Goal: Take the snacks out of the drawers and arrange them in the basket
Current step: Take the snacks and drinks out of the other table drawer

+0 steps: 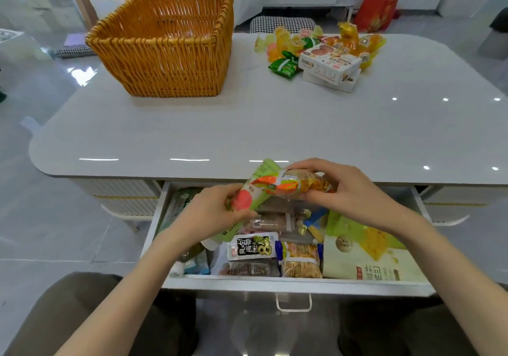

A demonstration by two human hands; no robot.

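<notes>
The drawer (275, 284) is filled with snacks (253, 250); a green packet (262, 173) is gripped by the left hand (209, 210), an orange packet (298, 185) by the right hand (349, 188).

I see the table (247, 124) filling the middle of my feed. On it, the basket (165, 64) stands at 11 o'clock and a heap of snacks (291, 50) lies at 1 o'clock, well apart from the basket. Two stacked boxes (330, 67) sit at the heap's near edge.

Under the table's near edge, at 6 o'clock, the drawer (275, 284) is pulled out toward me, full of packets. In it a large bag (365, 262) lies at the right end, with a cracker packet (301, 262) just left of it.

Above the drawer the left grip (217, 210) holds a long pouch (255, 188). The right grip (338, 188) holds a wrapped packet (302, 184) that crosses the pouch in my view.

Behind the table a stool (283, 23) sits at 12 o'clock, and a sack (378, 4) stands on the floor at 1 o'clock.
</notes>
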